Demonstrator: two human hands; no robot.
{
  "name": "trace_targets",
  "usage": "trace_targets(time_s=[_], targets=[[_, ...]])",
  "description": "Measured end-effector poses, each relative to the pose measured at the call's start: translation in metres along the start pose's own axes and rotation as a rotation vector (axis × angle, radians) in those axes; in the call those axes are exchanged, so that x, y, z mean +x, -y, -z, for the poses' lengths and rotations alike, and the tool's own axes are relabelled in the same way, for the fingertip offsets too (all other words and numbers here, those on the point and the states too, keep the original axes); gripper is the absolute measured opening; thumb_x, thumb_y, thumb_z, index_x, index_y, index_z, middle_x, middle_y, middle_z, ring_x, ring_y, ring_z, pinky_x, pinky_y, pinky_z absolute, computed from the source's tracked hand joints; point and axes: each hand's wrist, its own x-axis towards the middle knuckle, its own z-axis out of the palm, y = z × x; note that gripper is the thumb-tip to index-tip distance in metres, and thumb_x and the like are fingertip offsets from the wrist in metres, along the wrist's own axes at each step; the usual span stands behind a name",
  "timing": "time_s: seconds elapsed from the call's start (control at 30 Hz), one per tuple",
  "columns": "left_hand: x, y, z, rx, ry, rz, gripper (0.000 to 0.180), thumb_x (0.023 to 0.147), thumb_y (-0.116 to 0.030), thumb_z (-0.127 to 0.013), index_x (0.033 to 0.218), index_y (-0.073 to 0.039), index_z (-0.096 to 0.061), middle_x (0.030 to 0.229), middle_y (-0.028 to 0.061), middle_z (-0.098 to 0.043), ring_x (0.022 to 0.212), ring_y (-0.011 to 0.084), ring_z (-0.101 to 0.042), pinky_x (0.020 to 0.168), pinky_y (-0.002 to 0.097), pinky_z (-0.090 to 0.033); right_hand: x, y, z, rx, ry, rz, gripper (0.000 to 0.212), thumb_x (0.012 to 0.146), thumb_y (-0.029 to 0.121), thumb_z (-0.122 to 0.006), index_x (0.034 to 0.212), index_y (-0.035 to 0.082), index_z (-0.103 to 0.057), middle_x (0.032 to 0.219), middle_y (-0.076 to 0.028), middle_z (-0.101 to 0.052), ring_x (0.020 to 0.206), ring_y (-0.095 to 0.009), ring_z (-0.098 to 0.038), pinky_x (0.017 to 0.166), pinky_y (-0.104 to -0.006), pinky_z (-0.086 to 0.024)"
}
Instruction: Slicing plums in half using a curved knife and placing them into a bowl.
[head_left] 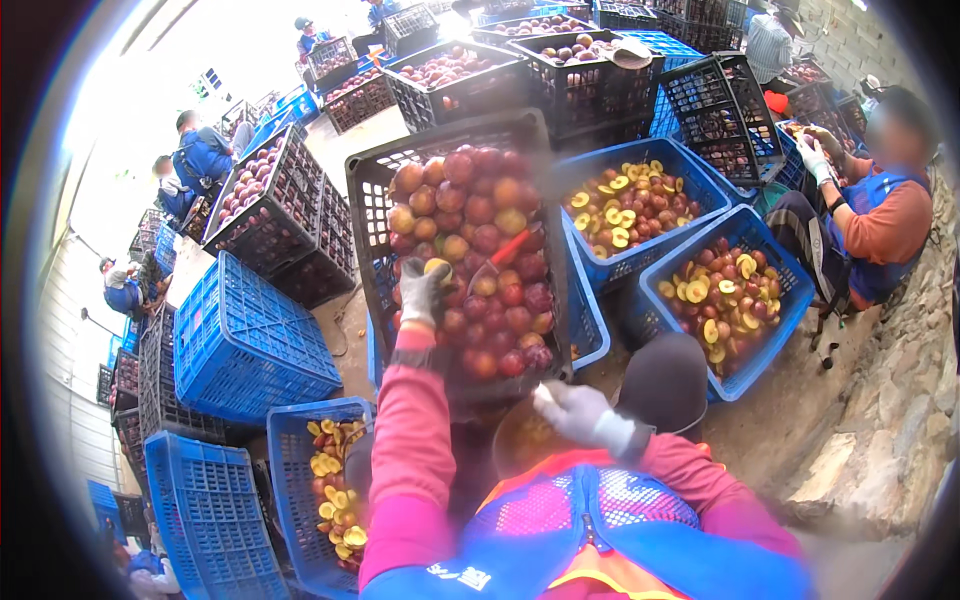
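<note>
A black crate (540, 340) full of red and yellow-red plums (480, 210) stands tilted in front of me. My left hand (420, 292), in a grey glove, is over the crate's left side, its fingers closed round a yellow-fleshed plum (437, 267). On the plums to its right lies a knife (510, 248) with a red handle. Lower right of the crate is my gloved right hand (585, 413), slightly blurred, its fingers drawn together with something pale at their tips. Below it, partly hidden, sits a round bowl (508, 445).
Blue crates of halved plums stand at right (775, 335), back right (715, 205) and lower left (285, 500). Stacked blue crates (250, 340) are on the left. Black crates of plums (590, 90) line the back. A co-worker (880, 225) sits at right by a stone wall (880, 450).
</note>
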Motion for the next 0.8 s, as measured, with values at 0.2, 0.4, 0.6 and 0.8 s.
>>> trace_targets(time_s=[0.2, 0.4, 0.6, 0.8], targets=[[-0.125, -0.016, 0.02, -0.752, 0.251, 0.321, 0.022, 0.091, -0.028, -0.051, 0.106, -0.012, -0.054, 0.1, 0.0076, -0.06, 0.086, 0.0245, -0.061, 0.07, 0.0354, -0.052, 0.021, 0.026, 0.007, 0.29, -0.182, 0.32, 0.02, 0.093, 0.026, -0.048, 0.093, 0.006, -0.054, 0.062, -0.004, -0.054, 0.052, -0.016, -0.054, 0.051, -0.0318, -0.045], [-0.203, -0.028, 0.004, -0.56, 0.083, 0.182, 0.025, 0.093, -0.017, -0.046, 0.112, -0.001, -0.049, 0.106, 0.0105, -0.058, 0.098, 0.0224, -0.058, 0.08, 0.0315, -0.05, 0.014, 0.063, -0.007, -0.034, -0.122, 0.345, 0.025, 0.09, 0.029, -0.047, 0.088, 0.004, -0.052, 0.072, -0.023, -0.058, 0.07, -0.042, -0.057, 0.058, -0.0485, -0.044], [-0.22, -0.007, 0.013, -0.197, 0.173, -0.07, 0.029, 0.09, -0.002, -0.044, 0.119, 0.003, -0.045, 0.111, 0.0095, -0.056, 0.102, 0.015, -0.054, 0.088, 0.027, -0.044, 0.006, 0.062, -0.02, -0.146, -0.139, 0.339, 0.03, 0.089, 0.034, -0.048, 0.085, 0.004, -0.051, 0.069, -0.02, -0.06, 0.065, -0.039, -0.059, 0.06, -0.0475, -0.045], [-0.22, 0.005, 0.012, -0.302, 0.187, -0.057, 0.028, 0.087, -0.001, -0.044, 0.115, 0.003, -0.048, 0.109, 0.0102, -0.057, 0.101, 0.0158, -0.055, 0.088, 0.0271, -0.044, -0.002, 0.059, -0.025, -0.167, -0.14, 0.343, 0.031, 0.09, 0.035, -0.047, 0.084, 0.004, -0.051, 0.068, -0.019, -0.06, 0.065, -0.038, -0.059, 0.06, -0.0473, -0.045]])
